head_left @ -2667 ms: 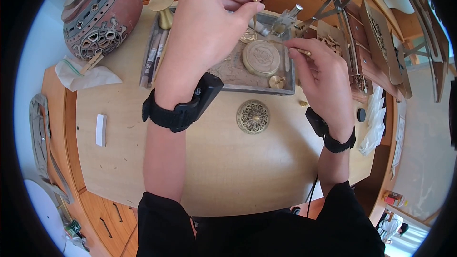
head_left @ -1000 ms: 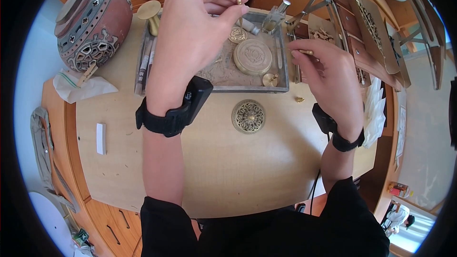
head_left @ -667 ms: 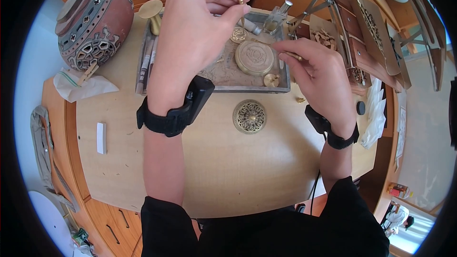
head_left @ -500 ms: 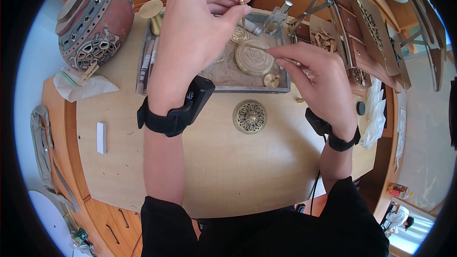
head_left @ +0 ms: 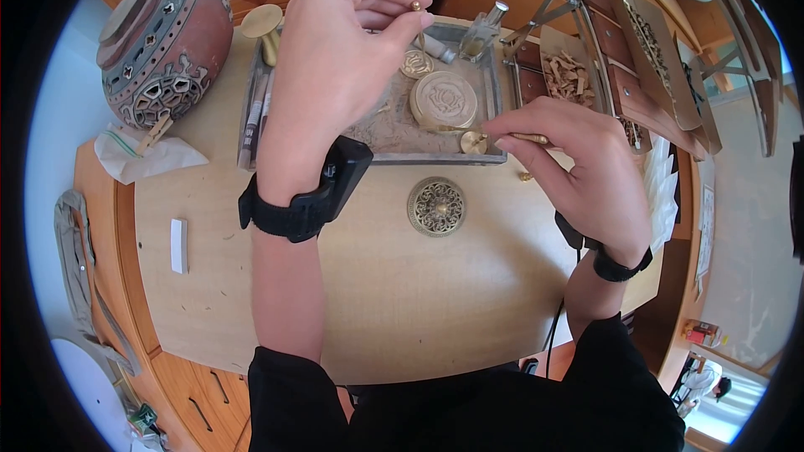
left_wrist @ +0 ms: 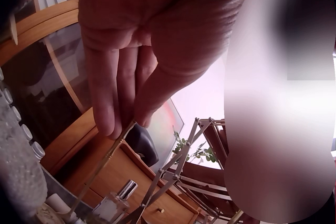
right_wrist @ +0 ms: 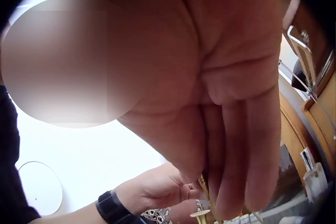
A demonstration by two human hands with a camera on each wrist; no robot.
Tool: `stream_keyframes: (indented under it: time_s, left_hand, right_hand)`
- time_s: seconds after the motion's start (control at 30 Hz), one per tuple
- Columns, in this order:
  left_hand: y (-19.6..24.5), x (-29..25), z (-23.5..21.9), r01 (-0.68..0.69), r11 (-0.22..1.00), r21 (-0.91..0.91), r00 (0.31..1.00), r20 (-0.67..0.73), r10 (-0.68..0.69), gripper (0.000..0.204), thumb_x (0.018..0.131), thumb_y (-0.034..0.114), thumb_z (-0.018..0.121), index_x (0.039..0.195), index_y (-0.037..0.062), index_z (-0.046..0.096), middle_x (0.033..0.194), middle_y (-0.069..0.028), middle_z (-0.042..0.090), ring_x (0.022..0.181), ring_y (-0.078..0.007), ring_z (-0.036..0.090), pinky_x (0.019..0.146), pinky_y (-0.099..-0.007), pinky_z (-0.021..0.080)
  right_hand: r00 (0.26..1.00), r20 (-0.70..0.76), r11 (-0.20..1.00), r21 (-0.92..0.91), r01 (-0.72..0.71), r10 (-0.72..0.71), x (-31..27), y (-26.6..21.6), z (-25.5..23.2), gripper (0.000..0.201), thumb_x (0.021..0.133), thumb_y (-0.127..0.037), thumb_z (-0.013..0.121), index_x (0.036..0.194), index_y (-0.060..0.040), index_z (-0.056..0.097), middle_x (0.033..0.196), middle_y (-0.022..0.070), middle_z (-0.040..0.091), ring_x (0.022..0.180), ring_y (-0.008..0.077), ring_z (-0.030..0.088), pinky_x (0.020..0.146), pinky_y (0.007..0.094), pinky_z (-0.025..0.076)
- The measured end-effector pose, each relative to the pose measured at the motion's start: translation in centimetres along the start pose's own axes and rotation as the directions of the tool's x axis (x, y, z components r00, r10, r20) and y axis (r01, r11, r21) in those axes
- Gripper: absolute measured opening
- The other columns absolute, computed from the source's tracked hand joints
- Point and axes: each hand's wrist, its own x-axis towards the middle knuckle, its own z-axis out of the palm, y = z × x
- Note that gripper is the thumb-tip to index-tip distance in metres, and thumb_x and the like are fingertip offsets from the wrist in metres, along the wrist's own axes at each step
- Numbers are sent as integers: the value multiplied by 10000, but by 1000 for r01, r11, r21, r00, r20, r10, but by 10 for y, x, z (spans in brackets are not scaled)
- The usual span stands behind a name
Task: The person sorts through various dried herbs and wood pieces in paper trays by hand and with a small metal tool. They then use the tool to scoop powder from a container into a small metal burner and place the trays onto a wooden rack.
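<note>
My left hand point(head_left: 343, 50) pinches the top of a thin brass rod point(left_wrist: 105, 158) between thumb and fingers; the rod slants down towards an openwork brass disc point(head_left: 416, 64) in the tray. With thumb and forefinger my right hand point(head_left: 582, 159) pinches the handle of a slender brass tool point(head_left: 528, 139). Its thin flat end reaches left along the near rim of a round brass dish point(head_left: 474, 107). Pale powder fills that dish, with a flower-like pattern point(head_left: 445, 100) on top. A small brass disc with a knob point(head_left: 474, 143) lies by the tool.
The grey tray point(head_left: 377, 159) also holds a glass bottle point(head_left: 481, 32) and pens point(head_left: 254, 121). In front lies a pierced brass lid point(head_left: 436, 207). At left stand a brass pedestal piece point(head_left: 263, 25) and a large openwork pot point(head_left: 167, 50); at right, a folding rack point(head_left: 599, 42).
My right hand moves towards me; the tool's end sweeps from beyond the dish, over its top, to the near rim. The left hand stays nearly still, holding its rod.
</note>
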Motion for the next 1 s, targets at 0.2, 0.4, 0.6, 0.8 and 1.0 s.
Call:
stream_keyframes:
  time_s: [0.2,0.4,0.6,0.8,1.0]
  left_hand:
    - [1,0,0,23,1000,0,1000,7,-23,188,887,99,763,1046,1,750,958,-66,760,905,-113,716,827,-239,553]
    - [0,-1,4,-7,999,-51,999,-37,5,159,847,49,747,990,-19,753,880,-115,764,819,-160,737,764,-280,575]
    - [3,-1,2,9,999,-39,1000,-20,-10,173,871,65,751,1028,-10,748,918,-90,763,863,-138,730,803,-260,561]
    - [4,-2,2,9,1000,-20,1000,1,-9,172,896,75,748,1050,-1,747,954,-67,761,891,-112,719,824,-239,548]
    - [3,-1,3,9,1000,-11,1000,6,-9,168,897,76,750,1046,-1,748,959,-62,761,890,-107,717,817,-233,547]
  right_hand:
    - [998,-5,998,7,-65,65,-6,-3,-10,86,884,-22,690,966,-6,712,848,146,690,726,328,673,661,370,538]
    - [994,18,994,-23,-103,103,-10,2,-16,101,884,-14,682,981,7,705,852,148,695,719,319,676,649,368,536]
    - [982,-122,984,-89,-153,142,-7,8,-12,110,888,-7,662,990,18,692,849,160,682,712,337,659,633,372,515]
    - [973,-206,982,-135,-133,104,2,14,-3,141,892,-1,647,1026,21,686,870,177,667,763,365,639,674,394,503]
    - [972,-219,992,-69,-107,90,6,17,6,148,902,-4,629,1032,20,694,912,193,686,827,406,650,735,436,518]
